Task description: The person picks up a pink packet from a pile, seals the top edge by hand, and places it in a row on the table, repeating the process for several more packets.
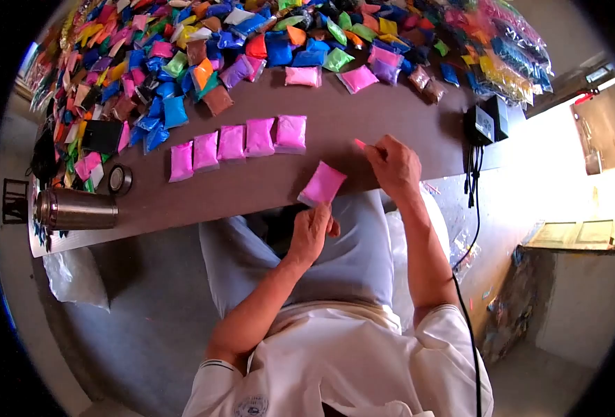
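Note:
My left hand [310, 233] is closed on the lower end of a small clear packet with pink filling [325, 183] at the table's near edge. To its right, my right hand [395, 167] is closed just above the table; a small pinkish-red tip [359, 144] sticks out from its fingers, the rest hidden by the hand. Left of centre, several similar pink packets [231, 142] lie side by side in a slightly slanting row, apart from both hands.
A large heap of colourful packets [259, 45] covers the far and left parts of the brown table [363, 104]. At left lie a steel flask [78, 210] and a round lid [119, 179]. Black boxes [481, 125] with cables stand at right. A plastic bag [76, 278] hangs below left.

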Tool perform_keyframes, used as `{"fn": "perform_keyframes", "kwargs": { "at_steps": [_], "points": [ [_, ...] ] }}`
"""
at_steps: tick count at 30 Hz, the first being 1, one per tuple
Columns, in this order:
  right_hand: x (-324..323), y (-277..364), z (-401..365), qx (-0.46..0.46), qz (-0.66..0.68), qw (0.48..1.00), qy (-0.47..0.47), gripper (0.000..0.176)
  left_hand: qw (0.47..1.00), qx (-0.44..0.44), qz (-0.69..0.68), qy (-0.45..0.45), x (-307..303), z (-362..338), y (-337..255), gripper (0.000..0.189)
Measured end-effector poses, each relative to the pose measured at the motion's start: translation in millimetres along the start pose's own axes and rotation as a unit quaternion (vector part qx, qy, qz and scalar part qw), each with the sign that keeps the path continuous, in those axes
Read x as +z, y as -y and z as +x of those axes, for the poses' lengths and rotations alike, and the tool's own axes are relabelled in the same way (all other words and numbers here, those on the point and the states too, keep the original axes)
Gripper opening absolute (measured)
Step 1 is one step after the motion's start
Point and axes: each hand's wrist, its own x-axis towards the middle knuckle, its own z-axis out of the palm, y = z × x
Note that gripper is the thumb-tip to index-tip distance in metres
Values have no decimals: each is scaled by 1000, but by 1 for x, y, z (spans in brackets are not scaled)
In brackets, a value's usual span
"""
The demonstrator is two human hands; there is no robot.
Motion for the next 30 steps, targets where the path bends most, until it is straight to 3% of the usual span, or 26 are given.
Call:
{"fn": "perform_keyframes", "kwargs": {
  "at_steps": [1, 4, 7, 15, 18, 21, 23, 27, 29, 30],
  "points": [
    [-1, 5, 1, -4, -1, 1000, 1, 28, 1000, -8, 19, 1, -1, 0, 3, 55],
    [-5, 27, -19, -160, 82, 981, 72, 17, 1000, -12, 25, 1, 3, -4, 3, 58],
    [1, 47, -30, -196, 35, 973, 117, 17, 999, 13, 49, 16, 0, 0, -4, 58],
    [15, 15, -5, -145, 9, 986, 82, 23, 999, 1, 42, 12, 0, 4, -12, 57],
    [5, 5, 3, -47, -1, 998, 28, 30, 999, 5, 50, -7, -1, 1, -6, 57],
    [2, 13, -21, -96, 92, 989, 68, 24, 999, -28, 40, -8, -1, -4, 1, 56],
    [7, 26, -39, -165, 71, 980, 89, 20, 998, -18, 61, 9, 2, -2, -8, 56],
    [17, 24, -40, -139, 74, 982, 106, 19, 999, -41, 32, 0, 2, 5, -11, 57],
    [17, 18, -36, -111, 88, 984, 111, 19, 1000, -5, 26, -5, 3, 7, -12, 54],
    [19, 13, -32, -98, 57, 992, 64, 20, 1000, -1, 26, -4, 4, 7, -13, 54]
  ]
}}
